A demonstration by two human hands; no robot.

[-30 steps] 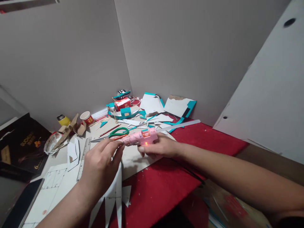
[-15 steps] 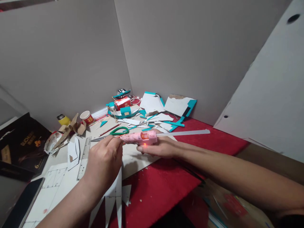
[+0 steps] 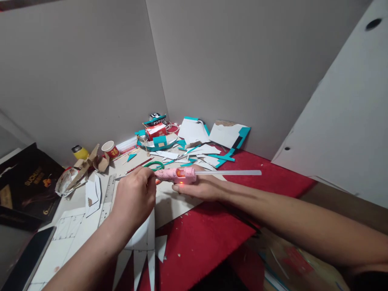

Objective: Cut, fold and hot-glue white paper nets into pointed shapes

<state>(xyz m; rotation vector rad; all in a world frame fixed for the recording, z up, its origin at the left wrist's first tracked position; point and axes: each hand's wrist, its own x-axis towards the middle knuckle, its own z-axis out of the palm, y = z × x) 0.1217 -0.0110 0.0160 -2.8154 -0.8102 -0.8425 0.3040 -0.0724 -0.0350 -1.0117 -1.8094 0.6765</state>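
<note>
My right hand point(image 3: 201, 188) is wrapped around a pink hot glue gun point(image 3: 169, 174), whose small orange light glows. A translucent glue stick point(image 3: 228, 173) pokes out of its back end, nearly level. The gun's front end reaches the fingers of my left hand point(image 3: 138, 192), which are pinched together; what they hold is hidden. Under my left hand a white card piece point(image 3: 141, 238) with long pointed strips extends over the red cloth. Green-handled scissors point(image 3: 156, 164) lie just behind the gun, partly covered.
A clear ruler point(image 3: 106, 198), a marked white sheet point(image 3: 68, 228) and a phone point(image 3: 30, 258) lie left. Behind are a paper cup point(image 3: 109, 149), a small teal-trimmed boat model point(image 3: 159, 143) and card scraps point(image 3: 206, 149). A black box point(image 3: 30, 186) stands far left; grey panels point(image 3: 212, 60) rise behind.
The glue gun and my right hand have shifted slightly left, towards my left fingers, and the glue stick now sits more level. My left hand has hardly moved.
</note>
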